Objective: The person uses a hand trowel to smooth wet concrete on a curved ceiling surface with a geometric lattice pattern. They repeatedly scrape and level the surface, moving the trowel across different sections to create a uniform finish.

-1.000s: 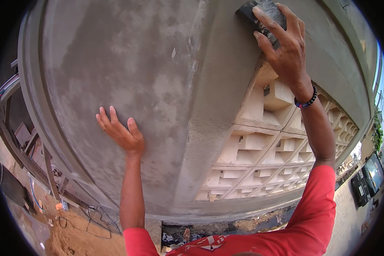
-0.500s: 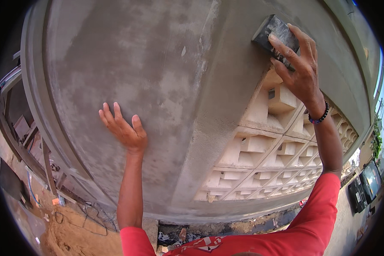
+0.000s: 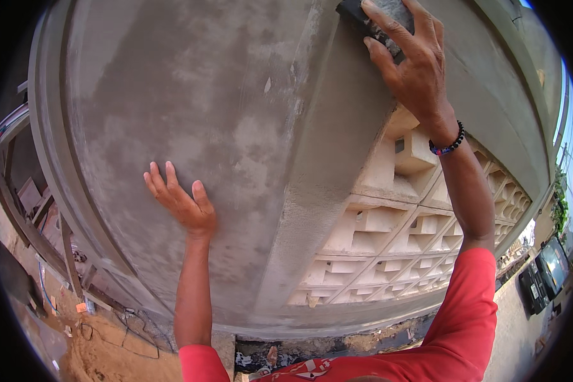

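My left hand [image 3: 183, 202] lies flat with fingers spread against the wet grey plaster of a wall column [image 3: 223, 146]. My right hand [image 3: 414, 60] reaches up high and presses a dark rectangular float [image 3: 370, 18] against the plastered face near the column's corner. A beaded bracelet [image 3: 447, 144] circles my right wrist. Both sleeves are red.
Pale decorative ventilation blocks [image 3: 388, 235] fill the wall to the right of the column. Sandy ground with cables and scraps [image 3: 102, 337] lies at lower left. Wooden scaffolding pieces [image 3: 32, 216] stand at the left. Dark rubble sits at the wall's base [image 3: 312, 349].
My right hand has slid the float slightly leftward and upward along the plaster. My left hand has stayed pressed on the column.
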Demonstrator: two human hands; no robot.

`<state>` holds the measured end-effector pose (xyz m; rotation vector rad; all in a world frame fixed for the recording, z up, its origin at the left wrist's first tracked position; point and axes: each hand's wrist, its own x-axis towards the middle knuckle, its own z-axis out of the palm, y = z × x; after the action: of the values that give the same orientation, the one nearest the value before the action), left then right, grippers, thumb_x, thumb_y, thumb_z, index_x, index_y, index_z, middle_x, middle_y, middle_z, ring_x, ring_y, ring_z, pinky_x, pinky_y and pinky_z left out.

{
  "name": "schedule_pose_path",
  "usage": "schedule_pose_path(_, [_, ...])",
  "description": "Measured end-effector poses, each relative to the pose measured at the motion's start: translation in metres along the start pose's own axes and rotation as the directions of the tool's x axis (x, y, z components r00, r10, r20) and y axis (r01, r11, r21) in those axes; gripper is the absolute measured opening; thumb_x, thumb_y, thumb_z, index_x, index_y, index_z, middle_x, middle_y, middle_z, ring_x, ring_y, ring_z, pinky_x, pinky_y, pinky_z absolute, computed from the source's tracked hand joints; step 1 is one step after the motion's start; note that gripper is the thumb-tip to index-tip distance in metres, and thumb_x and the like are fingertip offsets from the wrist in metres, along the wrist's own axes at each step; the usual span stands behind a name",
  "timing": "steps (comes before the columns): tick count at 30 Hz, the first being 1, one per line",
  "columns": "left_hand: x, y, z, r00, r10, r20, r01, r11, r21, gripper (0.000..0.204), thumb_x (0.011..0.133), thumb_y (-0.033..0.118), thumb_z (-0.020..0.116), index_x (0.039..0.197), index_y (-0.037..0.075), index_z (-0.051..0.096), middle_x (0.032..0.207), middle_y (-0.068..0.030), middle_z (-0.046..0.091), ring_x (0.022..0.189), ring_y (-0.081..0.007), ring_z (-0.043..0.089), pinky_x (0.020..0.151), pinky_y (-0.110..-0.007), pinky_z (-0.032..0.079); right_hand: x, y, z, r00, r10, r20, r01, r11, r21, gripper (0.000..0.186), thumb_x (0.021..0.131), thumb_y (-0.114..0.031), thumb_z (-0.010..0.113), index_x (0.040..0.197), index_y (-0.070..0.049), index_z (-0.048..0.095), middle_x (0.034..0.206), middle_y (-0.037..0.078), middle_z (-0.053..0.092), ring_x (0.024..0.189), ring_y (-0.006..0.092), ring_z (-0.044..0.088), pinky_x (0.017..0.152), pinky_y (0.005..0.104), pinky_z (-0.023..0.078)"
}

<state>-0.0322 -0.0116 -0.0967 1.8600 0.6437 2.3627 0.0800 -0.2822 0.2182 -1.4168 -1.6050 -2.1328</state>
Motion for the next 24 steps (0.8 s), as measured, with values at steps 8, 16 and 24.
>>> schedule_pose_path(8, [0.002,0.005,0.000,1.000,0.003,0.006,-0.003,1.000,0.018,0.057,0.103,0.035,0.044,0.147,-0.001,0.041,0.157,-0.0232,0.030,0.147,-0.0447,0.022,0.117,-0.056,0.022,-0.020,0.020,-0.019,0.997,0.004,0.076,-0.004,1.000,0.003,0.059,0.076,-0.014,0.080,0.129,-0.036,0.067,0.147,0.015,0.045,0.127,0.0350,0.046,0.104,0.0468,0.043])
schedule_pose_path(16, [0.001,-0.002,-0.002,1.000,0.015,0.002,-0.015,1.000,0.027,0.057,0.103,0.036,0.045,0.147,-0.001,0.041,0.156,-0.0233,0.031,0.147,-0.0454,0.022,0.117,-0.056,0.022,-0.097,-0.082,-0.014,0.970,-0.142,0.196,0.102,0.974,0.203,0.059,0.073,-0.012,0.081,0.126,-0.036,0.067,0.142,0.016,0.045,0.120,0.0342,0.047,0.096,0.0443,0.044])
schedule_pose_path(24, [0.000,0.000,-0.001,1.000,0.006,0.007,-0.006,1.000,0.008,0.059,0.103,0.037,0.045,0.147,-0.001,0.040,0.157,-0.0243,0.027,0.146,-0.0477,0.019,0.116,-0.059,0.023,-0.083,-0.068,-0.018,0.989,0.052,0.137,-0.065,0.994,0.086,0.058,0.073,-0.010,0.078,0.124,-0.036,0.067,0.143,0.016,0.046,0.116,0.0321,0.048,0.094,0.0428,0.043])
